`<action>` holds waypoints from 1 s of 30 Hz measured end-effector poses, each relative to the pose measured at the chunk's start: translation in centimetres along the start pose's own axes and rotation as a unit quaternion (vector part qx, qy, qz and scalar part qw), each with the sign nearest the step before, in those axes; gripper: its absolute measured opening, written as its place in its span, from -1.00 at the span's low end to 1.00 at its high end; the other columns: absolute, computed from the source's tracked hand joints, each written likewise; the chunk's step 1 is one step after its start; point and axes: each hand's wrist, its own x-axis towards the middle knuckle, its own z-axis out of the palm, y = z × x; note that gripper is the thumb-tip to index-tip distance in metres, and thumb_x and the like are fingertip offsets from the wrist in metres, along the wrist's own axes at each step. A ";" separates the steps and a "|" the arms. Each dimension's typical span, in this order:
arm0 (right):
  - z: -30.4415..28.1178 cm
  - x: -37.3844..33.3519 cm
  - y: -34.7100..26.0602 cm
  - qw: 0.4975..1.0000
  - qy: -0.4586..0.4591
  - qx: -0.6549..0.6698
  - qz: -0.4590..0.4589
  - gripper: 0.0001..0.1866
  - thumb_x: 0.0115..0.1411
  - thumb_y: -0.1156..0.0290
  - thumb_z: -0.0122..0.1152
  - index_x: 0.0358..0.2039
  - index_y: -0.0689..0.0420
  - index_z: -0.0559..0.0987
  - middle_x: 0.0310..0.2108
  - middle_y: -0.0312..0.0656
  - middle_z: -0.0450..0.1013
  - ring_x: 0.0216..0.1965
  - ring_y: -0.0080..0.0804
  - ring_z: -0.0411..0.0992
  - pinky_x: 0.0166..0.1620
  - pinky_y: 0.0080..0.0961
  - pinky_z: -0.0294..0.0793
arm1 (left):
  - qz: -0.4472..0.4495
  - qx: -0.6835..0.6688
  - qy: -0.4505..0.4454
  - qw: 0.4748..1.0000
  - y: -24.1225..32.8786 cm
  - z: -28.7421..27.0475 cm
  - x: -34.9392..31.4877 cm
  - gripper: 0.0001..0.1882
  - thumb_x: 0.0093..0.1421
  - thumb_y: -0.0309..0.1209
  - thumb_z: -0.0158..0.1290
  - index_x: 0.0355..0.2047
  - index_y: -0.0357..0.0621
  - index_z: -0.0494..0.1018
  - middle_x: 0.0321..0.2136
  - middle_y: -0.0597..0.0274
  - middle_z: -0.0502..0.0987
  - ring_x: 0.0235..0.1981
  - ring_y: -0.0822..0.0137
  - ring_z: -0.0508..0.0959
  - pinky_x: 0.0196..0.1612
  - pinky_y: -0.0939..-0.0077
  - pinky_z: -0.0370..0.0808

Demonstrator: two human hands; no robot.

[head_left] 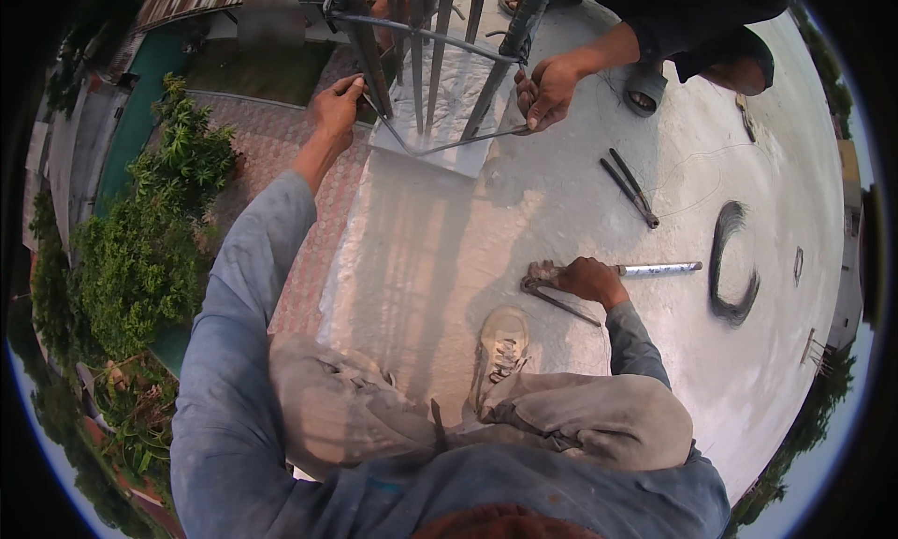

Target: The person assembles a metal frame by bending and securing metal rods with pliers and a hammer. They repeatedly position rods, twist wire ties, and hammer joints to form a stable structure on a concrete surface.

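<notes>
My left hand [339, 104] reaches up to a cage of upright steel bars [423, 62] and pinches a thin bent steel tie [449, 142] at the left corner bar. My right hand [589, 279] rests low on the concrete slab [655, 371], its fingers curled over the head of rusty pincers [561, 300] that lie beside a short metal pipe [662, 269]. Another person's hand [550, 90] holds the same tie at the right corner bar. My shoe [502, 347] stands just below my right hand.
A second pair of pincers [631, 188] lies on the slab to the right, and a dark coil of binding wire [731, 263] beyond the pipe. The other person crouches at the top right. The slab's edge [341, 249] drops at the left to paving and bushes below.
</notes>
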 end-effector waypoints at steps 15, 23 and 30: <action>-0.6 0.4 -1.7 0.999 0.043 -0.012 0.011 -0.56 0.22 0.07 0.22 -0.11 0.17 0.71 -0.08 0.12 0.65 0.00 0.07 0.63 0.09 -0.11 0.61 | -0.016 -0.079 -0.042 0.996 1.7 -0.3 4.4 -0.75 0.31 -0.40 0.31 -0.05 -0.17 0.59 -0.19 0.24 0.65 -0.17 0.28 0.64 -0.10 0.26 0.65; -0.4 0.9 -1.3 0.998 0.055 -0.013 0.009 -0.56 0.22 0.07 0.23 -0.12 0.18 0.71 -0.10 0.12 0.65 -0.03 0.09 0.64 0.07 -0.12 0.62 | -0.020 -0.082 -0.056 0.995 2.2 -0.3 4.2 -0.75 0.32 -0.40 0.30 -0.04 -0.15 0.58 -0.20 0.27 0.64 -0.19 0.30 0.63 -0.12 0.31 0.64; -0.5 1.1 -0.1 0.994 0.098 0.024 0.044 -0.51 0.24 -0.02 0.28 -0.16 0.21 0.69 -0.17 0.12 0.65 -0.09 0.13 0.64 0.00 -0.08 0.64 | 0.000 -0.061 -0.052 0.997 3.3 0.3 3.6 -0.74 0.32 -0.40 0.30 -0.02 -0.15 0.58 -0.23 0.30 0.65 -0.22 0.35 0.63 -0.15 0.34 0.64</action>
